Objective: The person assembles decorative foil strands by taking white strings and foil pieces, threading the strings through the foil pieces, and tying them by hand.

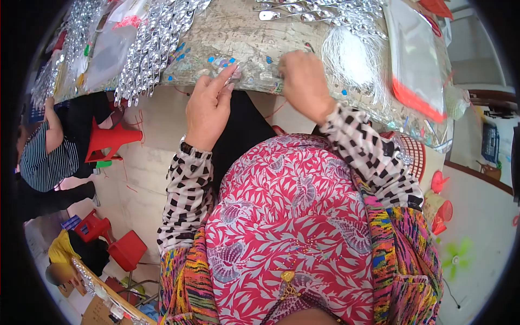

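My left hand (210, 108) is over the table's front edge, its thumb and index finger pinched together near a small shiny piece too small to name. To the right, my right hand (304, 81) is over the worn tabletop (238, 32), fingers curled down and blurred, so what they hold is hidden. Small blue bits (269, 59) lie between and around the hands. A bundle of white strings (353, 57) is just right of my right hand. Silver twisted strips (154, 49) hang over the edge at the left, and more silver strips (319, 12) lie at the back.
Clear plastic bags with a red edge (420, 97) lie at the right. A red basket (411, 154) stands below the table's right side. At the left are a person in a striped top (49, 157) and red stools (111, 141). Another person (62, 249) is at the lower left.
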`<state>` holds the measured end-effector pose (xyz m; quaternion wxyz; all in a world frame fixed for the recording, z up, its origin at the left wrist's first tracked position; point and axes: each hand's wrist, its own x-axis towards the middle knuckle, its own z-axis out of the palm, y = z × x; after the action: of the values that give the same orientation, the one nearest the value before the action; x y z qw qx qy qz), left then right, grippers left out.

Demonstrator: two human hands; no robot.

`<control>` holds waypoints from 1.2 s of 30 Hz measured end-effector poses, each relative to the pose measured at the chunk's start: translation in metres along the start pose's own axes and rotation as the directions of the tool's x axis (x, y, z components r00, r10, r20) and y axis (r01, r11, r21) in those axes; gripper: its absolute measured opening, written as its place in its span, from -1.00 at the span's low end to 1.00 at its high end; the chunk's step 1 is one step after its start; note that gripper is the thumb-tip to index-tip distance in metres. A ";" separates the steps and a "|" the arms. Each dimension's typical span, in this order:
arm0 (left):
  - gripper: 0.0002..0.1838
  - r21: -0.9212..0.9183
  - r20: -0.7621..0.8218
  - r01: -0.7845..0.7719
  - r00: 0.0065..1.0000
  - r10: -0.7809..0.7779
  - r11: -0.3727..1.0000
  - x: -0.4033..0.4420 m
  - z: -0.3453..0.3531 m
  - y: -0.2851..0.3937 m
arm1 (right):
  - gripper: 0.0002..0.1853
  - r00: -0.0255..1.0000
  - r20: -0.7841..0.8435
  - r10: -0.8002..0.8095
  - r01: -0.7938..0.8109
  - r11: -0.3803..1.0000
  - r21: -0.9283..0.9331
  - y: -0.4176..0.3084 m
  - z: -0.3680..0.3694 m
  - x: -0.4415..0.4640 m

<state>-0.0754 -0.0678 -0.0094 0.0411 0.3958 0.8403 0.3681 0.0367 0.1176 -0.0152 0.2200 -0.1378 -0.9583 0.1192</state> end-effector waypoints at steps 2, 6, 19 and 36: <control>-0.61 -0.009 0.005 0.015 1.000 -0.015 1.000 -0.001 -0.003 0.002 | -0.92 0.992 -0.084 0.092 -0.074 0.979 0.190 0.013 -0.003 0.002; -0.60 -0.075 0.027 0.003 1.000 -0.001 0.997 0.001 0.004 0.002 | -0.92 0.958 0.030 0.286 -0.266 0.841 0.472 0.021 -0.017 0.003; -0.62 -0.435 0.220 0.094 0.975 0.005 0.896 -0.020 0.003 -0.007 | -0.95 0.833 0.423 0.356 -0.525 0.271 0.807 0.029 -0.035 0.006; -0.80 -0.719 0.679 0.626 0.726 0.111 0.302 0.008 0.004 0.075 | -0.93 0.848 0.530 -0.004 -0.457 0.502 0.734 -0.005 -0.109 -0.010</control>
<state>-0.0317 -0.0288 0.0379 0.5924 0.2422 0.4680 0.6094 0.0940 0.1283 0.0779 0.0031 -0.1110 -0.7750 0.6221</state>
